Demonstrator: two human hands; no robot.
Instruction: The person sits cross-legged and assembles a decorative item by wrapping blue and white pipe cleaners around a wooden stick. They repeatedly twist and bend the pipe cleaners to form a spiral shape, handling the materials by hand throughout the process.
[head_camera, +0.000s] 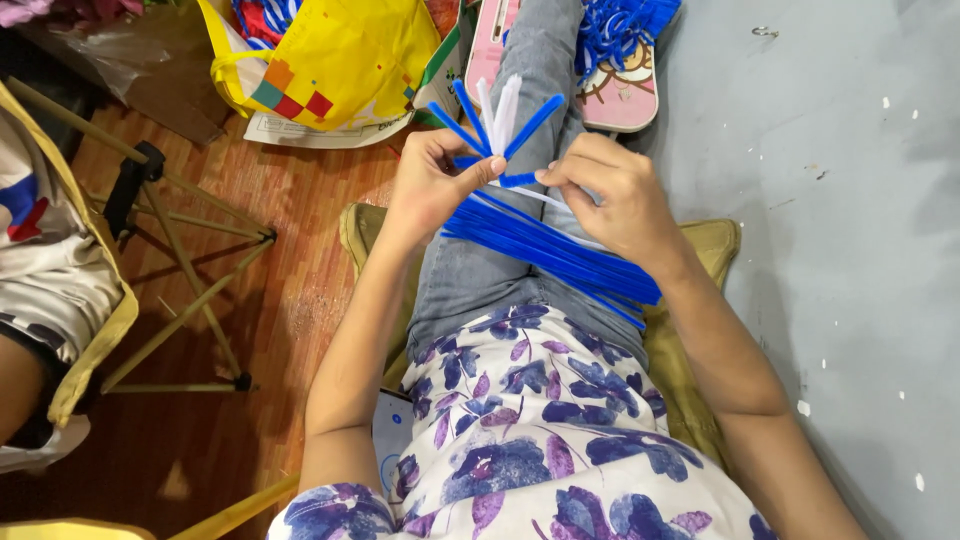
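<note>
Several blue strips and 1 or 2 white ones fanned out above the left hand, pinched tight at their base between thumb and forefinger. Right hand just beside, fingers curled closed around a thin white strip running toward the pinch, with a short blue piece between the 2 hands. Judged as only partly along: just a small fan gathered so far. Much left, by the look of it: a thick bundle of loose blue strips lying across the lap on the grey trousers, untouched under the right wrist. More blue strips heaped farther off by the pink board. Yellow bag on the wooden floor to the left.
</note>
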